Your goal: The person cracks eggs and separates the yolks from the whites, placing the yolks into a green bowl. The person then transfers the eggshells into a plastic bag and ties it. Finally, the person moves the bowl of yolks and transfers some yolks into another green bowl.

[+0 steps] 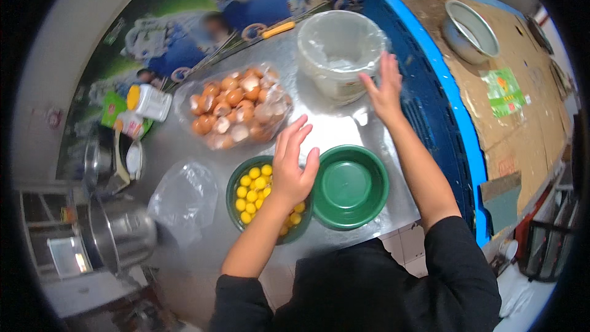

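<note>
My right hand (386, 87) is at the right side of a large translucent plastic bucket (329, 83), its fingers spread along the wall; whether they press on it I cannot tell. Above a green plastic basin of egg yolks (233, 214) hovers my left hand (295, 166), fingers apart and nothing in them. Several whole yolks (252, 189) show there, partly hidden by my left forearm. Touching or close beside that basin stands a second green basin (348, 184) with a bare bottom. Cracked brown eggshells (235, 97) fill a clear plastic bag (184, 101) beyond my left hand.
All this stands on a metal tabletop (295, 249). A crumpled clear bag (184, 193) and a steel pot (131, 240) are at left, a yellow-capped jar (154, 103) farther back. A yellow-handled tool (278, 30) lies behind. Rightward, a blue-edged chest (415, 23) bears a metal bowl (470, 32).
</note>
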Demonstrator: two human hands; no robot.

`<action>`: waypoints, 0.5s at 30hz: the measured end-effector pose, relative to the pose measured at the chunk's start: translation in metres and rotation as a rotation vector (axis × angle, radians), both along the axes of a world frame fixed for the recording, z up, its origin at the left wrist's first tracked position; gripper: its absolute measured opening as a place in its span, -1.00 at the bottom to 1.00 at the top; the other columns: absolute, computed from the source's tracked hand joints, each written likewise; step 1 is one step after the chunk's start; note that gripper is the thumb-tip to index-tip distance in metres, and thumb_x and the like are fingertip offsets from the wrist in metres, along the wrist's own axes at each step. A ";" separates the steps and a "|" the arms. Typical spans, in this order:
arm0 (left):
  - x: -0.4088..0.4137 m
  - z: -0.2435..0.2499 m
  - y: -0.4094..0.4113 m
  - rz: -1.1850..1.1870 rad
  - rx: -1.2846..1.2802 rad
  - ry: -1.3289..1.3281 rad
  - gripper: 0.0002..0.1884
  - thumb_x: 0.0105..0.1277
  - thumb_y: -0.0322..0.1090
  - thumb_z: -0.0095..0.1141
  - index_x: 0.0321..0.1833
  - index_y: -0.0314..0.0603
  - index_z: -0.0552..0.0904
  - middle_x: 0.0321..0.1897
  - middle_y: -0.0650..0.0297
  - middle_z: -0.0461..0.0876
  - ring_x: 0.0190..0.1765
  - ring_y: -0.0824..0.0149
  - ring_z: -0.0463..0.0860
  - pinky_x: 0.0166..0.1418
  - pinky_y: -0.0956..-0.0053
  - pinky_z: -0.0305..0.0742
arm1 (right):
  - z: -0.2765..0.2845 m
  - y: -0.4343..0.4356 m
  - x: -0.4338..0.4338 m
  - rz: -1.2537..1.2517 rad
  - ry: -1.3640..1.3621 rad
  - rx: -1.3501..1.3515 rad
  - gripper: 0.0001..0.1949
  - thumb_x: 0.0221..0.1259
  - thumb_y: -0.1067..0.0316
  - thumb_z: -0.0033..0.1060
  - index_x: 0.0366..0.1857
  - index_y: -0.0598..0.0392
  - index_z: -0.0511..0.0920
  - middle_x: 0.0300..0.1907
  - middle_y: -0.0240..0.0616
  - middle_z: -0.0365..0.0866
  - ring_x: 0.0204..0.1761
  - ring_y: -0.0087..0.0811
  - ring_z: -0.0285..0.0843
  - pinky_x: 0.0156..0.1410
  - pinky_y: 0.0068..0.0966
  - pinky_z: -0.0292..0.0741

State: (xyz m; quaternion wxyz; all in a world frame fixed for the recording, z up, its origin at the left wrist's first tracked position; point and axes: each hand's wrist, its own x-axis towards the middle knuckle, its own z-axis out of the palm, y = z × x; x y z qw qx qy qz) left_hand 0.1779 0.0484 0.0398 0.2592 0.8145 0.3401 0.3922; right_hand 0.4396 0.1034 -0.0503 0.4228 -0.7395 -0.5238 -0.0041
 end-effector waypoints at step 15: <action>-0.186 -0.024 0.130 0.908 0.009 0.243 -0.39 0.04 0.01 0.21 0.05 -0.32 0.46 0.04 -0.03 0.43 0.13 0.03 0.39 0.22 0.22 0.27 | 0.038 0.065 -0.172 0.261 0.463 -0.288 -0.20 -0.16 -0.06 0.32 0.10 0.38 0.29 -0.05 0.09 0.46 -0.02 -0.11 0.46 0.09 -0.37 0.41</action>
